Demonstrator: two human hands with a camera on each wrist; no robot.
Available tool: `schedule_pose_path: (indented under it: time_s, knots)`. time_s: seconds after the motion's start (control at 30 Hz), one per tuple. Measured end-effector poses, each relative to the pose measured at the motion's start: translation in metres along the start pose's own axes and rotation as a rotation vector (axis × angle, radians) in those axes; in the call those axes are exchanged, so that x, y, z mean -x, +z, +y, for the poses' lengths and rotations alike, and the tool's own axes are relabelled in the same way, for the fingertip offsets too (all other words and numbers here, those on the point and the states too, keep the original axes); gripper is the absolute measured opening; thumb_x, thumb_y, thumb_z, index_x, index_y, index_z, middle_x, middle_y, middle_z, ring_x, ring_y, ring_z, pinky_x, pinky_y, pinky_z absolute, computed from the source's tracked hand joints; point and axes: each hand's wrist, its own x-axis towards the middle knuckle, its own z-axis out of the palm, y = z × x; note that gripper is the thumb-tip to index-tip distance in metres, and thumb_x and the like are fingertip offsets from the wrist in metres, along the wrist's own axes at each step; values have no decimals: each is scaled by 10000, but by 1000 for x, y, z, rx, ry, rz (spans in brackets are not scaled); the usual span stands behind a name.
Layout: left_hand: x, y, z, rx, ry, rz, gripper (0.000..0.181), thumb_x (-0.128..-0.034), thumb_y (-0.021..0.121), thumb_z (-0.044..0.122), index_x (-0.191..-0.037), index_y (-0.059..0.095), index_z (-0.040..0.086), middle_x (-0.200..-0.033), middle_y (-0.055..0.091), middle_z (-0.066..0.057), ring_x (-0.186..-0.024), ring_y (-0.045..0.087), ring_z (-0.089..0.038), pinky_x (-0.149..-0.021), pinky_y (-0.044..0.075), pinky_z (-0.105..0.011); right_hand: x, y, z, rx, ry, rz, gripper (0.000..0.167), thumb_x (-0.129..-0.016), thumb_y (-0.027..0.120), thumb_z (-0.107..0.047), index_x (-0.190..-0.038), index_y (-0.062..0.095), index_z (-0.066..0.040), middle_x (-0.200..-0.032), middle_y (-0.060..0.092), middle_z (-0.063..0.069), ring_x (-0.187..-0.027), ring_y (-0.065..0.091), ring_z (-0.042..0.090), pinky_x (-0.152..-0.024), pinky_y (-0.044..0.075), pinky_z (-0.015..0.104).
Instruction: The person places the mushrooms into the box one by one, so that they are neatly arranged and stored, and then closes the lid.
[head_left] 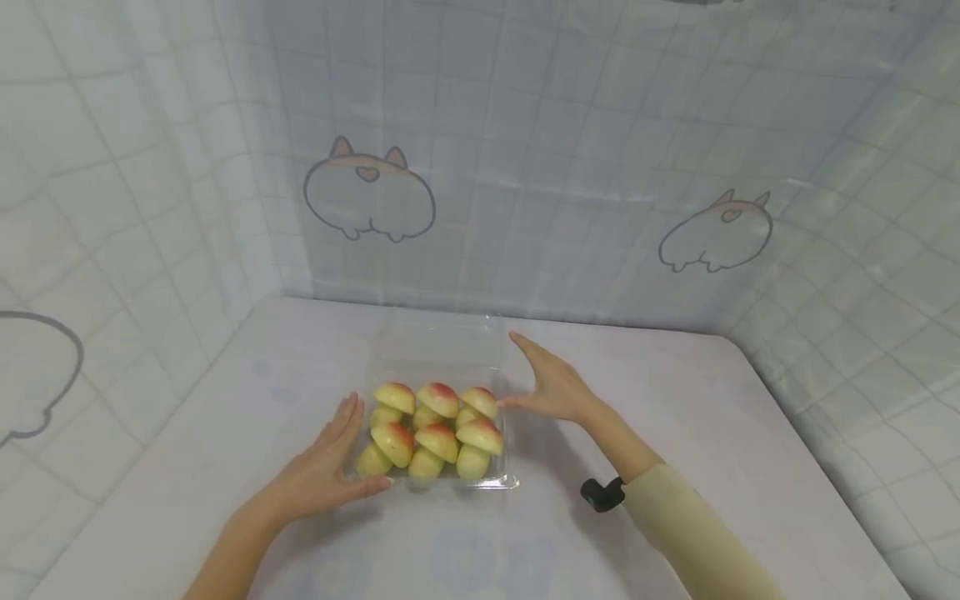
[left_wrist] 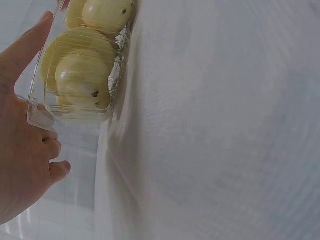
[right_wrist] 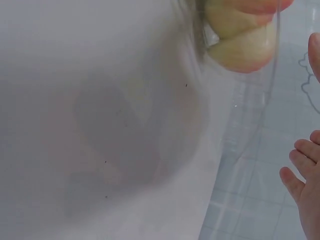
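A clear plastic clamshell box [head_left: 491,482] lies on the table in the head view, its clear lid [head_left: 442,343] tipped back behind it. Several yellow fruits with red blush [head_left: 435,442] fill it in two rows, rounded pieces leaning on paler ones. My left hand [head_left: 318,475] lies along the box's left side, fingers straight, thumb by the front corner; in the left wrist view the box wall [left_wrist: 37,107] is close against it. To the right, my right hand [head_left: 557,387] spreads its fingers near the back corner; its contact with the box is unclear.
A white tabletop [head_left: 652,375] surrounds the box. Pale gridded curtains [head_left: 525,167] with cartoon animal outlines rise behind and at both sides. Beside the right wrist is a small dark object [head_left: 602,495].
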Motion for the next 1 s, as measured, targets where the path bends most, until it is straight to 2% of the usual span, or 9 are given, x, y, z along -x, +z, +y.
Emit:
schedule_pose_path:
  time_s: [0.17,0.4,0.57,0.7,0.87,1.0]
  knots:
    - [-1,1,1,0,3,9,1170,-778,702,593,-1505,76,-77,-1573,9,-257,-1427,78,-435,-1116,175,-585,-9,5,7,-1,49,-30,1069,-759,633,-710,-1547,194,-135,-1559,285,67,-1386,337,285,-1074,362,502]
    - [-2,4,1,-3,6,10,1179,-777,692,612,-1504,72,-79,-1574,6,-256,-1433,67,-422,-1120,172,-579,-16,11,14,16,97,-77,979,-830,582,-667,-1546,196,-121,-1556,287,94,-1388,328,312,-1076,349,526]
    - [-2,2,4,0,7,7,1181,-779,691,612,-1507,63,-73,-1573,8,-259,-1432,68,-424,-1120,175,-578,-20,15,19,-4,102,-83,960,-831,567,-683,-1544,216,-145,-1490,406,103,-1364,358,321,-1040,371,563]
    - [-3,1,5,1,4,2,1178,-782,694,601,-1509,51,-66,-1573,5,-257,-1427,78,-433,-1120,177,-576,-23,17,20,-86,137,-91,966,-836,565,-679,-1550,184,-151,-1451,455,121,-1354,365,338,-1035,364,583]
    - [-4,1,5,-4,10,0,1175,-784,690,604,-1511,51,-62,-1574,8,-255,-1429,82,-428,-1121,176,-574,-26,15,18,-239,245,-113,948,-877,519,-660,-1551,129,-119,-1457,438,164,-1347,368,390,-1070,315,590]
    - [-4,0,5,1,12,-2,1170,-783,696,597,-1509,64,-68,-1574,8,-254,-1431,77,-423,-1121,171,-578,-28,14,17,-360,274,-121,904,-910,478,-643,-1551,112,-121,-1486,401,152,-1346,368,398,-1082,317,565]
